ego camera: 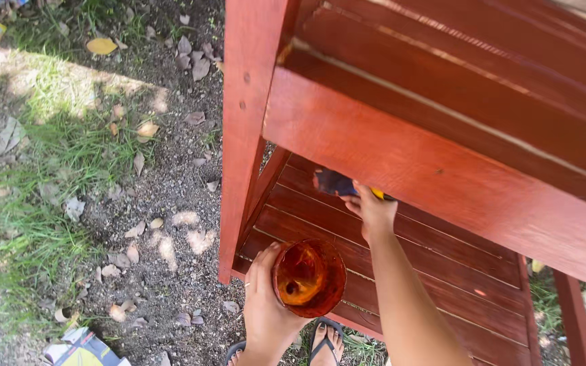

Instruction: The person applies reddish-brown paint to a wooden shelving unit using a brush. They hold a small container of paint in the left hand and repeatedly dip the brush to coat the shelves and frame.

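Under the red-stained wooden shelf unit's (401, 156) top rail, the right hand (373, 211) is clenched around a paintbrush (337, 183), its bristles pointing left and its long axis running left-right along the lower slats (435, 271). The left hand (266, 305) grasps a round stain-filled cup (308, 276) upright at the near edge. Long strokes following the grain, with a lightly loaded brush, would probably give the evenest coat.
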